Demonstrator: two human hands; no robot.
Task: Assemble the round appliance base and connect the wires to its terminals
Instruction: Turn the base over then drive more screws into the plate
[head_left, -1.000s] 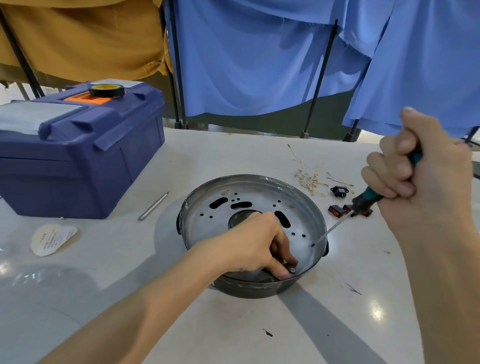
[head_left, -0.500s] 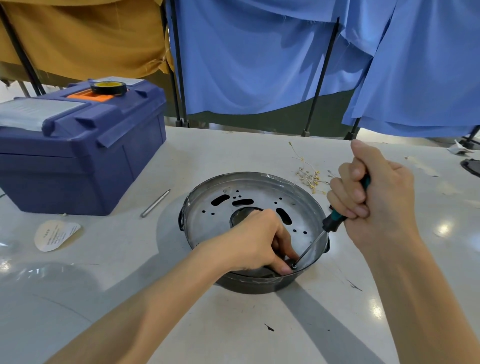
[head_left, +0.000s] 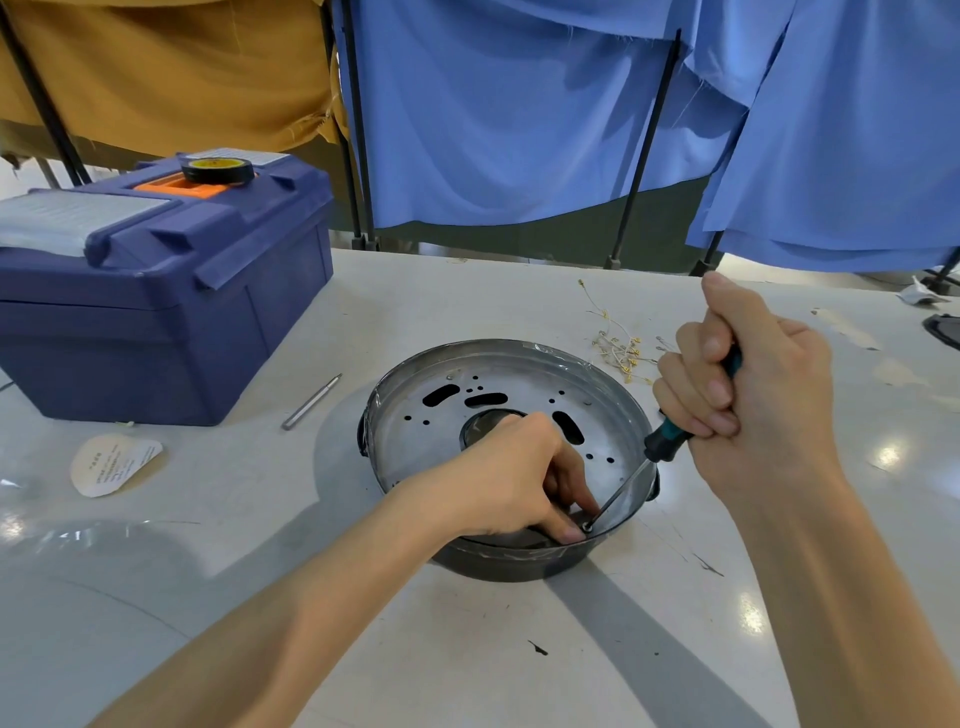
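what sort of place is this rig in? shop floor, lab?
Probably a makeshift assembly workbench, not a kitchen: a dark blue plastic toolbox with a black tape roll on its lid, a teal-handled screwdriver in a round grey metal appliance base, and blue cloth screens on black stands behind.

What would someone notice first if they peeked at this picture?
Probably the round metal base in the middle of the white table, with work going on at its near edge. The left hand pinches a small screw there, and the right hand grips a green-handled screwdriver whose tip meets that screw. Next comes the big blue toolbox at the far left.
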